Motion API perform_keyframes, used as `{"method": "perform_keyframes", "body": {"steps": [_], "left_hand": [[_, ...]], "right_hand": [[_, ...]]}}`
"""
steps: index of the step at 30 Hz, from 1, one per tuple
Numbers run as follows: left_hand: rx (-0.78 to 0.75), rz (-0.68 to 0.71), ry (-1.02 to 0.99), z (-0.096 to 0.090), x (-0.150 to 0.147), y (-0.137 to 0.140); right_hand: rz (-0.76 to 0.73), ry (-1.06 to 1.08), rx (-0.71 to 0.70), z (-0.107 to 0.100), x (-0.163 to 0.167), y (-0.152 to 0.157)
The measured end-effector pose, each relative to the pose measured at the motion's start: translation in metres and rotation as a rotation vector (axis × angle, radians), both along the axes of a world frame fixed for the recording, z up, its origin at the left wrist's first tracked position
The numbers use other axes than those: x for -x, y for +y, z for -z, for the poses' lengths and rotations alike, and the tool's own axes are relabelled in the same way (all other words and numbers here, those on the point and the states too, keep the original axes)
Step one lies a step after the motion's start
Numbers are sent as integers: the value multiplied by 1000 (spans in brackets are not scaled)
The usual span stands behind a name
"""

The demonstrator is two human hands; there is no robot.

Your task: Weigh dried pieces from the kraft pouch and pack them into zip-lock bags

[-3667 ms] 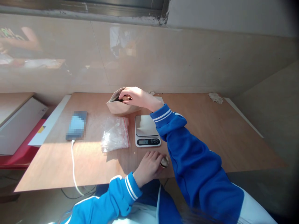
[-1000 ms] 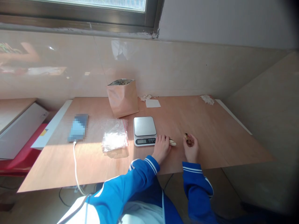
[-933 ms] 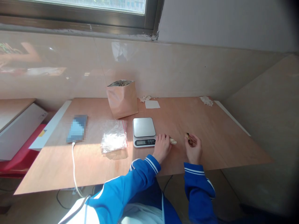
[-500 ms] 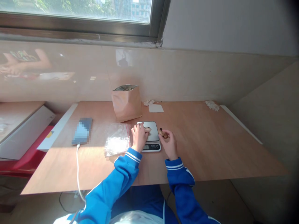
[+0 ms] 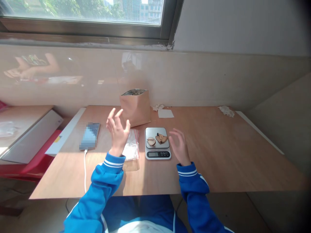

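Observation:
On the steel plate of a white digital kitchen scale point(image 5: 158, 155) lie a pale dried piece point(image 5: 151, 141) with a dark rim and a brown, folded dried piece point(image 5: 161, 138), both looking like dried mushroom. My left hand point(image 5: 118, 132) is raised over the clear zip bag point(image 5: 131, 145), fingers spread and holding nothing. Just right of the scale, my right hand point(image 5: 179, 145) hovers with fingers curved apart, also holding nothing. Digits on the scale's display are too small to read. Behind the scale stands an open brown paper pouch point(image 5: 136, 106) with dried pieces at its mouth.
At the left lies a phone point(image 5: 89, 136) with a white cable point(image 5: 85, 171) running over the table's front edge. A white paper square point(image 5: 166, 113) and crumpled tissue point(image 5: 157, 107) lie near the wall. More crumpled tissue point(image 5: 226, 111) is at the back right.
My right hand has let go of the brown dried piece, which now rests on the scale. My left hand has left the pale piece and moved left and up, its fingers opening.

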State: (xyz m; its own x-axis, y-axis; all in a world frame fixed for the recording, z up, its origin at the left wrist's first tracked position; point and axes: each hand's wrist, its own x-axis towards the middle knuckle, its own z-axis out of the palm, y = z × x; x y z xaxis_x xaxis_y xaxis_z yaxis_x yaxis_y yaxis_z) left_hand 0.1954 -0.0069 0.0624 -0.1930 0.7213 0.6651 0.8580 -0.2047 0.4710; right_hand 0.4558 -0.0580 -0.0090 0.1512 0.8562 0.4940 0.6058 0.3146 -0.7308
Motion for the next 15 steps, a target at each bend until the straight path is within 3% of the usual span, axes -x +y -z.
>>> {"method": "perform_keyframes", "body": {"steps": [2, 4, 7, 9, 12, 15], "left_hand": [[-87, -14, -45, -11, 5, 4], [-78, 92, -69, -15, 3, 3], [167, 465, 41, -1, -13, -11], [305, 606, 149, 13, -25, -23], [245, 515, 77, 17, -33, -32], [28, 277, -30, -13, -26, -25]], "right_hand": [[-19, 95, -59, -32, -5, -5], [-55, 141, -109, -59, -7, -7], [-93, 92, -145, -79, -3, -4], [-99, 32, -138, -78, 1, -3], [-102, 21, -136, -78, 0, -8], [-86, 47, -215, -101, -10, -15]]}}
